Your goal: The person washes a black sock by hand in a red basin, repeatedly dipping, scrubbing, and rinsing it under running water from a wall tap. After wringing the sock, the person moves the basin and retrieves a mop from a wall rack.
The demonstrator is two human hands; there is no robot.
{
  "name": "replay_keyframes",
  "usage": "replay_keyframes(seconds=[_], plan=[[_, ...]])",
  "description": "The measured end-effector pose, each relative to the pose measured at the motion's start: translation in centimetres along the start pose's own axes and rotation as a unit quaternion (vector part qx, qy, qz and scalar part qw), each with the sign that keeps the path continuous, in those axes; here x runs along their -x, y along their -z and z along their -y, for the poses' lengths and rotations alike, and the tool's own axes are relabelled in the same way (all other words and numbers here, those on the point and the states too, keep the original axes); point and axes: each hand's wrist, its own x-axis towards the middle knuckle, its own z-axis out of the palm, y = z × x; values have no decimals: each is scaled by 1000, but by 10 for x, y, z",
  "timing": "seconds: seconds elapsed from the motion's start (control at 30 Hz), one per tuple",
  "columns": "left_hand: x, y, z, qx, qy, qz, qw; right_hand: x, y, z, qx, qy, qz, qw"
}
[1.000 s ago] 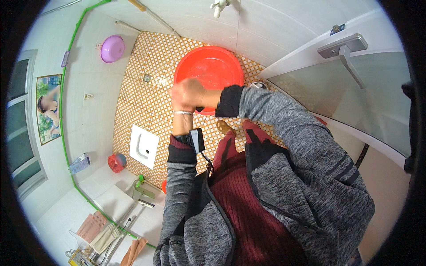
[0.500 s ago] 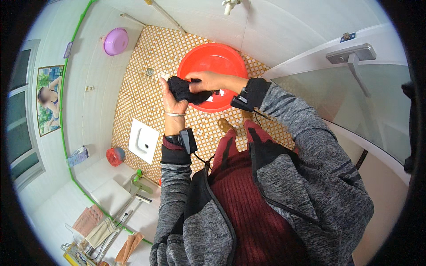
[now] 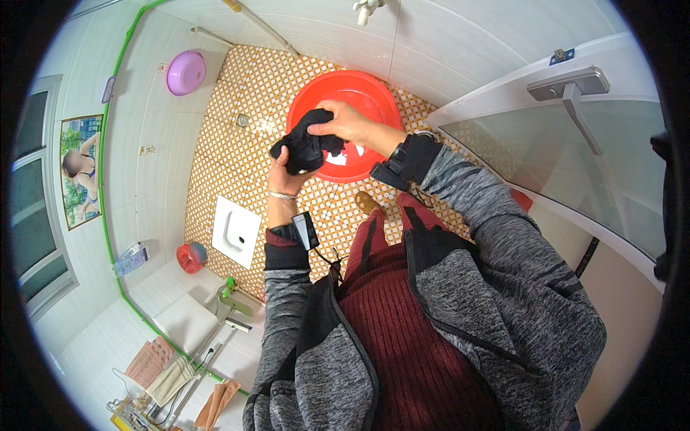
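A black cloth [image 3: 303,146], limp and bunched, is stretched between my two hands. My left hand [image 3: 282,177] is closed around its lower left part, the thumb lying over the fabric. My right hand [image 3: 345,123] pinches the upper right part. Both hands are above the left side of a large red basin [image 3: 384,100] on the floor. Light patches show inside the basin below the cloth, and I cannot make out what they are. The cloth's exact kind is not clear.
A white squat toilet [image 3: 224,241] is set in the patterned tile floor [image 3: 215,161]. On the left wall hangs a purple basin [image 3: 186,72]. A red bin [image 3: 190,257] stands by that wall. The glass door [image 3: 560,165] is at right, below a tap [image 3: 366,10].
My left hand has turned from an upright, spread palm to gripping the cloth. My right hand has risen slightly, and the cloth now looks more opened out.
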Motion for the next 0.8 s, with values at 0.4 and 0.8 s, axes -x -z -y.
replay_keyframes(seconds=[0.4, 0.8], plan=[[-17, -8, 35, 127, -40, 2, 991, 22, -79, -4, 398, 290, 72, 867], [-2, -48, 32, 30, -125, -61, 990, 12, -69, 1, 418, 273, 27, 866]])
